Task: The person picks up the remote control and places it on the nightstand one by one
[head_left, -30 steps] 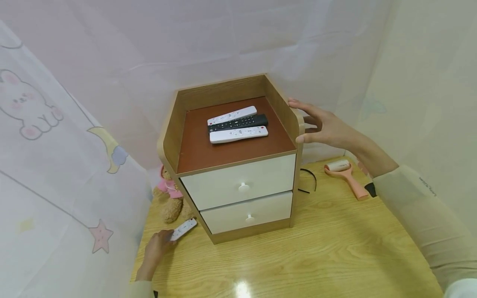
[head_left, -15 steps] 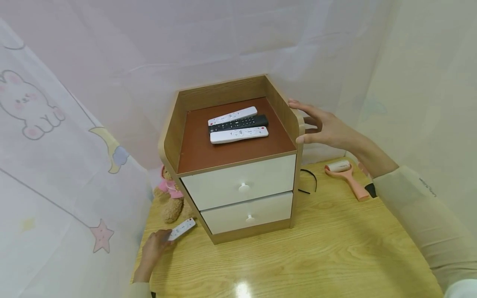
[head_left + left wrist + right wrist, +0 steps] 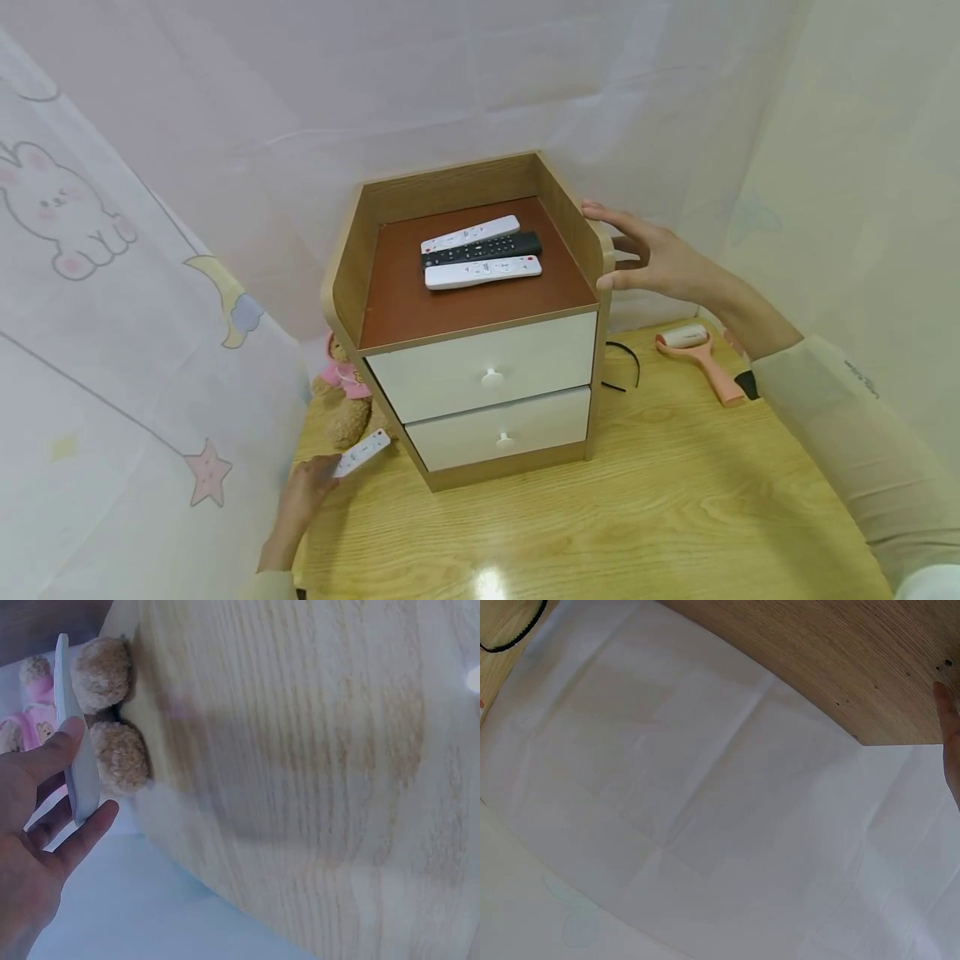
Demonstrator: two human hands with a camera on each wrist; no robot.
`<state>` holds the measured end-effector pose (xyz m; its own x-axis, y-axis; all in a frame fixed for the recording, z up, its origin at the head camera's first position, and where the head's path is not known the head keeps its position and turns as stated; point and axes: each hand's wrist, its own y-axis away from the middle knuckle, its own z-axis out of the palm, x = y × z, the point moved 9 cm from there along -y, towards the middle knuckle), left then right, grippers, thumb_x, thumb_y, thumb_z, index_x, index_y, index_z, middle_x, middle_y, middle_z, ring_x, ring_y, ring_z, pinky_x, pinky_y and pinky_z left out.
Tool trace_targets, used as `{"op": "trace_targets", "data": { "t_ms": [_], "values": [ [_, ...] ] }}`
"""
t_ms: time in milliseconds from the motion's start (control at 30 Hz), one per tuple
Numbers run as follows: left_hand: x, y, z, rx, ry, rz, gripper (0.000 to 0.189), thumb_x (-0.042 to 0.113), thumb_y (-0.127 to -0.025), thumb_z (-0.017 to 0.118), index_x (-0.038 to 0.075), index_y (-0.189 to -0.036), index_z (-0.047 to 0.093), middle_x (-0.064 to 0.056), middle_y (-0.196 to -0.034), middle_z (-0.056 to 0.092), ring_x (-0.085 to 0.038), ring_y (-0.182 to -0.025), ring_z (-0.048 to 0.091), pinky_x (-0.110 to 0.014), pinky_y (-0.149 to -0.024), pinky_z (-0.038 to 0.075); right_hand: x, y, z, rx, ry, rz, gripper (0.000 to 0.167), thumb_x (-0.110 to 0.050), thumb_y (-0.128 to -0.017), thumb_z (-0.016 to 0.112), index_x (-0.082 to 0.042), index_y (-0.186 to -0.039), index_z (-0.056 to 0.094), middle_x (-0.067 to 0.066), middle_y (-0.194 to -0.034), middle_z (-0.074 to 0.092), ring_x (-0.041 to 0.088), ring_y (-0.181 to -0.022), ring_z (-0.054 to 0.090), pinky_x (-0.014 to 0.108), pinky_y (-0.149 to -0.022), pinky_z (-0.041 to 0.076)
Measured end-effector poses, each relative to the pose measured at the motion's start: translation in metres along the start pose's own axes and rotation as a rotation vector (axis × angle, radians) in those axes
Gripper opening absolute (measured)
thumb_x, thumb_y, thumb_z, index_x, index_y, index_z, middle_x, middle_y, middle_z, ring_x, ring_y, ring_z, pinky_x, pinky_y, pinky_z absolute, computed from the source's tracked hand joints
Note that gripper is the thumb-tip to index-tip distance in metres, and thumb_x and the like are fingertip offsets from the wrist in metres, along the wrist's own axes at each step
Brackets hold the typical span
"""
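In the head view my left hand (image 3: pixel 302 493) holds a white remote control (image 3: pixel 362 453) over the table, left of a small two-drawer cabinet (image 3: pixel 491 367). The left wrist view shows thumb and fingers pinching this remote (image 3: pixel 81 761) along its edges, its far end tilted up. My right hand (image 3: pixel 656 254) rests its spread fingertips against the cabinet's right side panel. One finger (image 3: pixel 949 724) of it shows near that wooden panel in the right wrist view. On the cabinet's brown top, a black remote (image 3: pixel 480 249) lies between two white remotes (image 3: pixel 483 272), side by side.
A teddy bear (image 3: pixel 347 379) in a pink top sits left of the cabinet. To its right lie a black headband (image 3: pixel 636 367) and a pink-handled lint roller (image 3: pixel 705 358) on the wooden table (image 3: pixel 637 517). Pale cloth walls enclose the back and sides.
My left hand has moved slightly up and to the left with the white remote, nearer the bear. The right hand keeps its place on the cabinet's side.
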<state>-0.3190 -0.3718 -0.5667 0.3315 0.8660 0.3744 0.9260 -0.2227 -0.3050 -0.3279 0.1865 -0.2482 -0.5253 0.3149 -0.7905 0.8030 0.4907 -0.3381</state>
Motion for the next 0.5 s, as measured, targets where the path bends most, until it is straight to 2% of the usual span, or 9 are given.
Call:
{"op": "trace_targets", "data": {
  "t_ms": [233,500],
  "values": [
    [0.005,-0.004,-0.019,0.026,0.026,-0.025,0.042,0.001,-0.074,0.079,-0.002,-0.114,0.067,-0.024,-0.111,0.065,-0.047,-0.099,0.059,-0.063,-0.080,0.046,-0.002,0.000,0.000,0.001,0.010,-0.011,0.087,-0.002,-0.085,0.072,-0.029,-0.153,0.025,-0.012,-0.160,0.013,0.035,-0.138,0.031,0.053,-0.106,0.036],
    [0.013,-0.007,-0.042,0.115,0.014,-0.017,0.041,0.006,-0.074,0.081,0.002,-0.113,0.068,-0.021,-0.108,0.067,-0.043,-0.095,0.059,-0.060,-0.075,0.047,-0.002,0.001,0.000,-0.002,0.001,-0.014,0.086,-0.002,-0.086,0.071,-0.028,-0.154,0.025,-0.012,-0.160,0.013,0.035,-0.139,0.031,0.056,-0.108,0.033]
  ]
}}
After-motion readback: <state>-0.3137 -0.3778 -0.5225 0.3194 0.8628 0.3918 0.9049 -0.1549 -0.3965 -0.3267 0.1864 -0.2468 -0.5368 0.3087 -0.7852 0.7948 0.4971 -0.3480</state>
